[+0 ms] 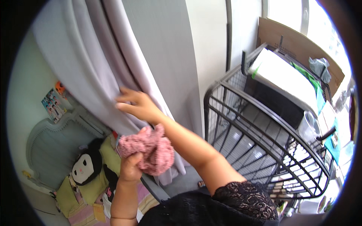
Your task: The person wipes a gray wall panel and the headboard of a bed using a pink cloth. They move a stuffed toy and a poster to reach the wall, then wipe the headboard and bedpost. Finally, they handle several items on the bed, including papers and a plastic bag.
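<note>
My left hand [131, 168] is closed around a bunched pink fluffy cloth [156, 152], held up in front of my body. Above it, my right hand [141, 107] reaches across with its fingers apart and nothing in them. Its fingertips are slightly blurred and lie over the pale lilac-grey curtain [102, 64]; whether they touch the fabric I cannot tell. The curtain hangs in long folds beside a grey panel [162, 49].
To the right stands a black metal wire rack [260, 130] with a white box [284, 77] on top. A brown cardboard sheet [277, 34] leans behind it. At lower left is a bed with a grey-blue headboard [56, 147], a black-and-white plush toy [83, 169] and green pillows [92, 192].
</note>
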